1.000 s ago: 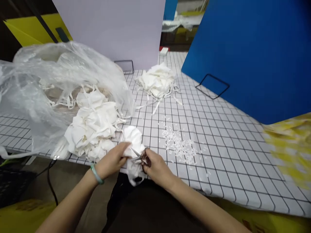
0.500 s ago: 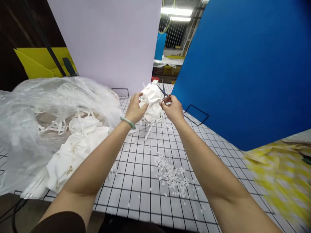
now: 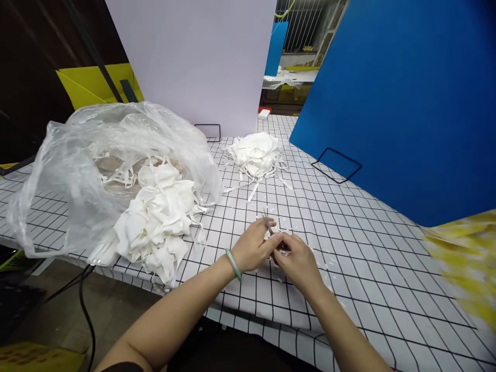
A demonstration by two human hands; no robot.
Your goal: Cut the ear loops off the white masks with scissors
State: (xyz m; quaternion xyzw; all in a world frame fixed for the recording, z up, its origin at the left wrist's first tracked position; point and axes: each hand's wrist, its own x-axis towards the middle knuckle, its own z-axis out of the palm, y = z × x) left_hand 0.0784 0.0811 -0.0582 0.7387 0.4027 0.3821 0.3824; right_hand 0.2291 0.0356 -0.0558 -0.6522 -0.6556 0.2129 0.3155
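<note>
Both my hands meet low over the gridded table (image 3: pixel 368 227), on the patch of small white scraps (image 3: pixel 329 261). My right hand (image 3: pixel 297 260) is closed around small scissors (image 3: pixel 267 224), whose blades stick up between the hands. Pinched against the scissors, the fingers of my left hand (image 3: pixel 252 248) hide whatever they grip; that wrist carries a green bangle. A heap of white masks with straps (image 3: pixel 256 152) lies farther back on the table. A bigger heap of white masks (image 3: pixel 158 217) spills from a clear plastic bag (image 3: pixel 96 150) to my left.
A tall blue board (image 3: pixel 406 103) stands on wire feet at the right, a pale board (image 3: pixel 194 57) at the back. Yellow cloth (image 3: pixel 465 258) lies at the right edge. A black cable (image 3: pixel 83 305) hangs below the table's near-left edge.
One second ago the mask was by the table's near edge; half a second ago both hands carried it to the far heap. The hands have pulled back to the scraps without it.
</note>
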